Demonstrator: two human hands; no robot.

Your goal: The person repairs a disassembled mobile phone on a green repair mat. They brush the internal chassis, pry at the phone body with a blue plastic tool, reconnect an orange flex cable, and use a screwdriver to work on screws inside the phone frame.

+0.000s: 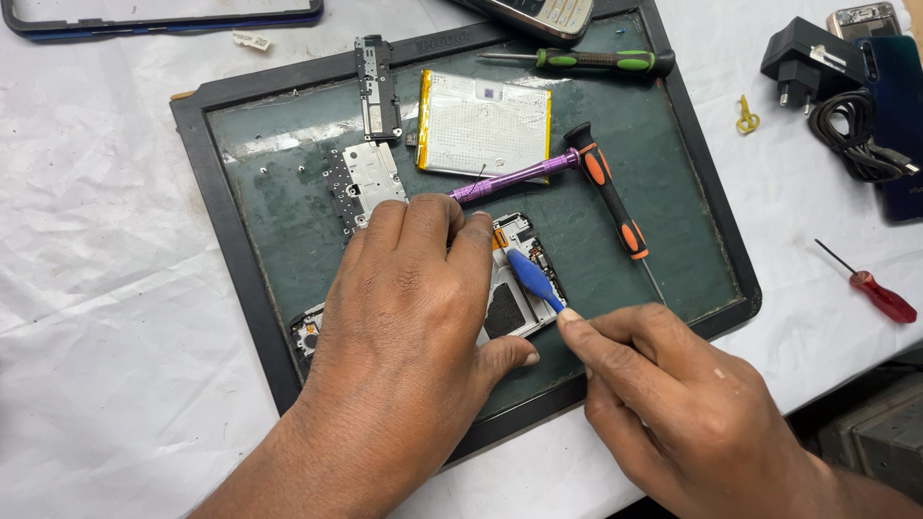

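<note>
The left hand (409, 298) reaches in from the lower edge, palm down and fingers pressed flat together, bearing on an opened phone body (510, 288) that lies on a dark work mat (240, 250) on the white-covered desk (115, 336); its grip is a flat press rather than a clasp, with the thumb stretched out to the right along the phone's lower edge. The right hand (673, 394) comes in from the lower right, fingers curled, its grip pinched shut between thumb and forefinger on a blue pry tool (535, 280) whose tip slants up and left onto the phone's inner parts, just beside the left fingertips. Beyond the left hand's fingertips lie a purple screwdriver (514, 178), a flat silver battery (486, 123) and a metal shield plate (370, 183); up and to the right of the pinch lies an orange-and-black screwdriver (611, 197). Most of the phone is hidden under the left hand, so only its right part and a lower-left corner show. Where the tool's tip meets the phone cannot be made out exactly. Both forearms are cut off by the lower edge.
</note>
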